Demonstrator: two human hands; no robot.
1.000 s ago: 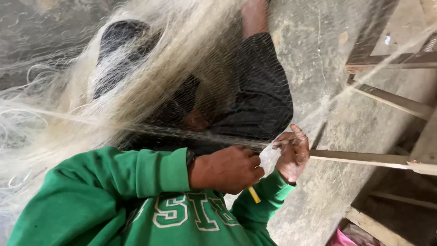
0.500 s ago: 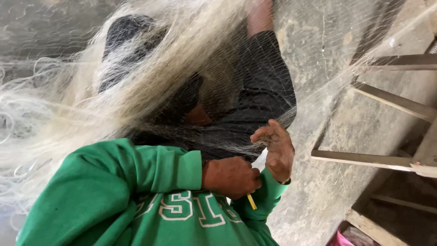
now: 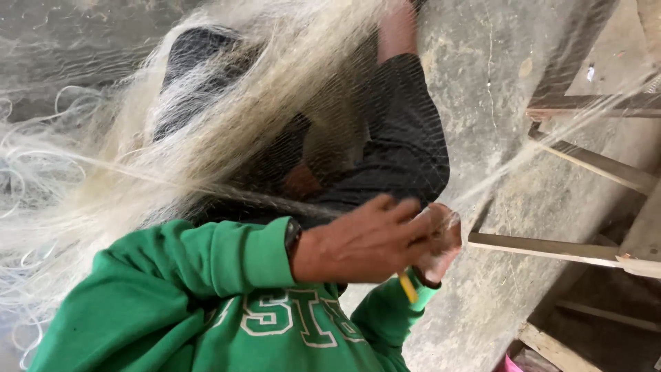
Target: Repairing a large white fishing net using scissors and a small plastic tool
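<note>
Left hand (image 3: 368, 238) closes around a thin yellow stick-like tool (image 3: 408, 287), touching the right hand (image 3: 438, 241), which pinches fine pale mesh netting (image 3: 227, 131).

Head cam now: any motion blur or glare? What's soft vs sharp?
Head view: left hand and right hand smeared by motion blur; pale net soft; green sleeve and wooden frame fairly sharp; flat diffuse light, no glare or hard shadows.

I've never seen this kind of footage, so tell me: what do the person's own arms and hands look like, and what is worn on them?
Both arms wear long green sleeves with ribbed cuffs, part of a sweatshirt with white outlined lettering. A dark band shows at the wrist of the nearer arm. Both hands, the left hand and right hand, are bare, with no gloves.
</note>
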